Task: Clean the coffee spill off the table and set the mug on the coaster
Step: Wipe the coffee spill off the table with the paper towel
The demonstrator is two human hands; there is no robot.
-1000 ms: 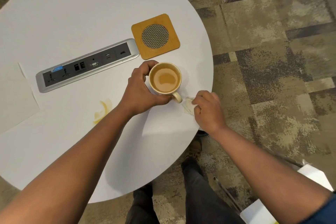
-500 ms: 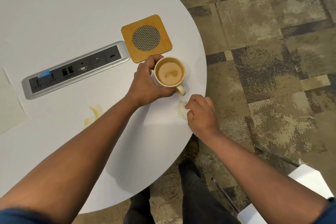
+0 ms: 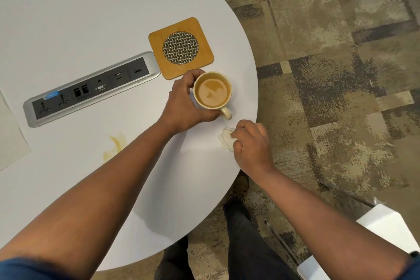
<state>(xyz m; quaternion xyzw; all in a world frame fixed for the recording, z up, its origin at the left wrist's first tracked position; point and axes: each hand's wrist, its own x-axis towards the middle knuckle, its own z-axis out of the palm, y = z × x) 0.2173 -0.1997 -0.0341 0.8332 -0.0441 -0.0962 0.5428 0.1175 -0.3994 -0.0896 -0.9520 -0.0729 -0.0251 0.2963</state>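
A cream mug (image 3: 213,93) full of coffee stands on the round white table (image 3: 91,18), just below a square wooden coaster (image 3: 181,47) with a metal mesh centre. My left hand (image 3: 185,104) grips the mug round its left side; the handle points toward me. My right hand (image 3: 251,143) holds a crumpled white tissue (image 3: 226,141) against the table near its right edge. A yellow-brown coffee spill (image 3: 114,146) lies left of my left forearm, partly hidden by it.
A silver power and data socket strip (image 3: 91,88) is set in the table left of the coaster. A sheet of paper (image 3: 9,143) lies at the left edge. Patterned carpet, my legs and a white chair (image 3: 384,229) are at the right.
The mug has shifted a little toward the coaster with my left hand still round it. My right hand stays on the tissue near the table's edge.
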